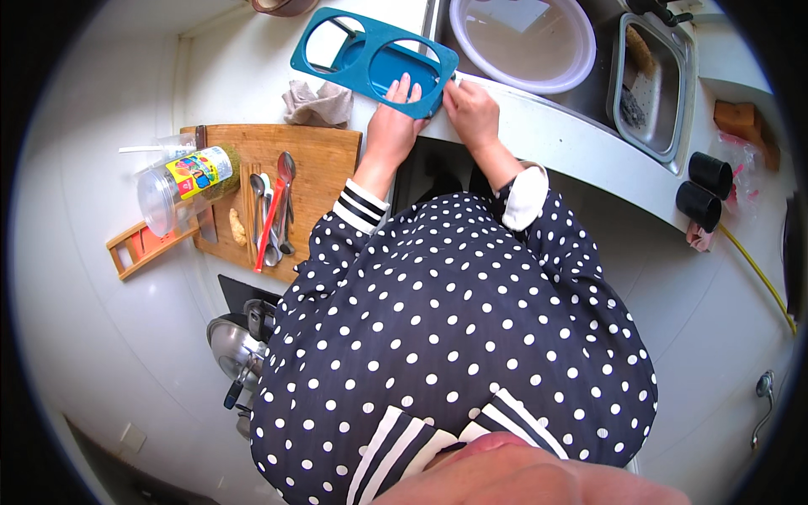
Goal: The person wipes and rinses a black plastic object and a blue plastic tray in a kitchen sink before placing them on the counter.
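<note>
A blue rack (368, 58) with two large round openings in its top plate stands on the white counter, left of the sink. My left hand (394, 123) is at its near side, the fingers spread over the edge of the right-hand opening. My right hand (472, 113) is curled at the rack's right end; its fingertips touch or grip the corner, and what lies between them is hidden. A crumpled grey-beige cloth (318, 104) lies just left of the rack.
A wooden cutting board (328, 161) at the left bears spoons, chopsticks, ginger and a plastic jar (189, 183). A wood-framed grater (148, 246) leans by it. A white basin (590, 47) of cloudy water stands in the sink, beside a metal tray (675, 142). Black cups (697, 205) are at the right.
</note>
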The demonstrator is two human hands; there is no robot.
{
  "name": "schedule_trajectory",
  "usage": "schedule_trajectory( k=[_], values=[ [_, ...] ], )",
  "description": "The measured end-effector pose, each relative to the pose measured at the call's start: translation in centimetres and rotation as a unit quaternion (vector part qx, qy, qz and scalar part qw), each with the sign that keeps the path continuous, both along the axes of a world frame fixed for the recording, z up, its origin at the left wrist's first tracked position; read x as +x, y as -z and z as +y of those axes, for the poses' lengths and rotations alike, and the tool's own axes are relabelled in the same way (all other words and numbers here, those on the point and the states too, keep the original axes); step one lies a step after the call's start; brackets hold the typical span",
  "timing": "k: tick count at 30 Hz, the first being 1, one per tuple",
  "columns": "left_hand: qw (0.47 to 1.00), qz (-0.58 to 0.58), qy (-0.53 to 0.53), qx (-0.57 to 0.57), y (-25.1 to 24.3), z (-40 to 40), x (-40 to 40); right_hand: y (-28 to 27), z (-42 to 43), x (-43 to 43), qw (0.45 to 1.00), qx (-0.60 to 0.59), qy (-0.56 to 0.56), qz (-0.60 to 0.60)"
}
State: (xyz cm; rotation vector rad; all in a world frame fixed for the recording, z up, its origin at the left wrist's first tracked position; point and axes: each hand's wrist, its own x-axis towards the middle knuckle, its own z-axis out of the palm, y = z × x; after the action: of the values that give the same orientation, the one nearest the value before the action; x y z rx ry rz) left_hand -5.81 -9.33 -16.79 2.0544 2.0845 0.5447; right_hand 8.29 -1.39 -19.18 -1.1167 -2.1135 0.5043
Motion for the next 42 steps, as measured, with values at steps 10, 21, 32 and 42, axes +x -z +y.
schedule_trajectory(
  k=[10, 21, 32, 42],
  values=[
    [1.0, 0.009, -0.003, -0.003, 0.3, -0.1, -0.1, 0.4, -1.8, 0.5, 1.0, -0.021, -0.022, -0.001],
    [1.0, 0.001, -0.003, 0.0, 0.4, 0.0, -0.3, 0.4, 1.3, -1.3, 0.945, -0.286, 0.118, 0.108],
    [0.996, -0.052, -0.049, 0.049, 0.6, -0.7, 0.7, 3.7, 1.8, 1.1, 0.909, -0.395, 0.069, 0.118],
    [0.992, -0.077, -0.078, 0.054, 0.8, -1.7, 0.2, -4.5, 8.0, 1.4, 0.894, -0.393, -0.211, 0.045]
  ],
)
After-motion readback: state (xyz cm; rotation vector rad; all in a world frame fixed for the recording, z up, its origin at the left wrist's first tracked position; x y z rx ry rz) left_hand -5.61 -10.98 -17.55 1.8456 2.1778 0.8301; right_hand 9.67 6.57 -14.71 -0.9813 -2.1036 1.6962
